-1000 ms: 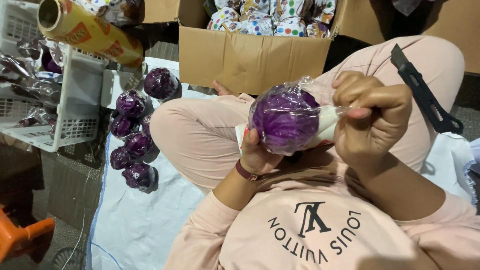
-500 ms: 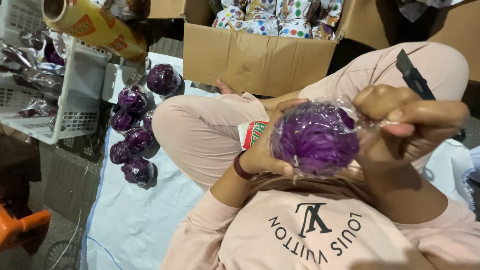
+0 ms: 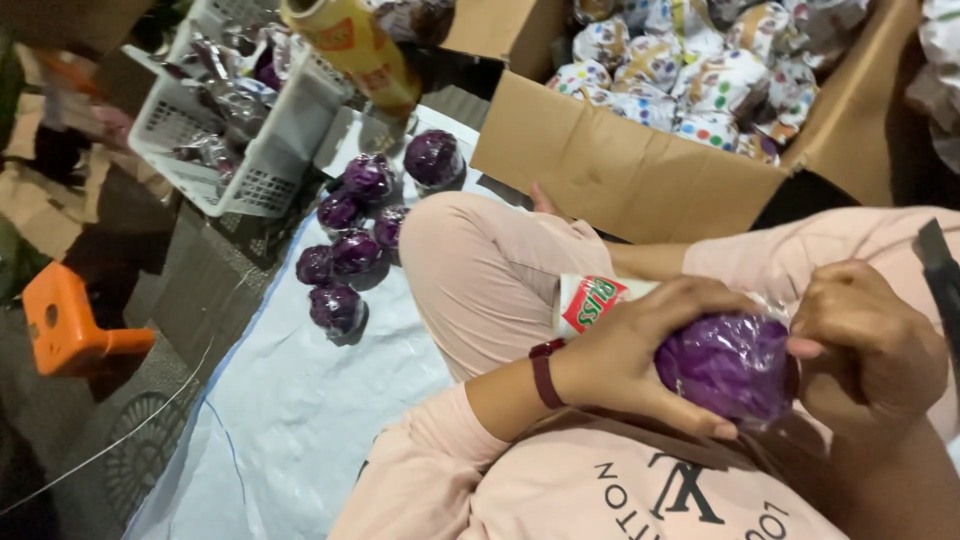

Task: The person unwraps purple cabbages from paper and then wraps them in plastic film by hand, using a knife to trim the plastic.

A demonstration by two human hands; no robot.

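A big brown cardboard box (image 3: 640, 185) stands open beyond the seated person's knees, packed with rounded bundles in white wrapping (image 3: 700, 85) dotted in many colours. A yellow-and-orange roll of film (image 3: 355, 50) lies tilted at the top, beside the white plastic basket (image 3: 260, 150) of crinkled clear wrappers. On the pale sheet below sit film-wrapped purple cabbages (image 3: 350, 250) — a loose cluster. A small white pack with a red and green label (image 3: 590, 300) rests on the person's lap — just beside the left hand (image 3: 625, 355).
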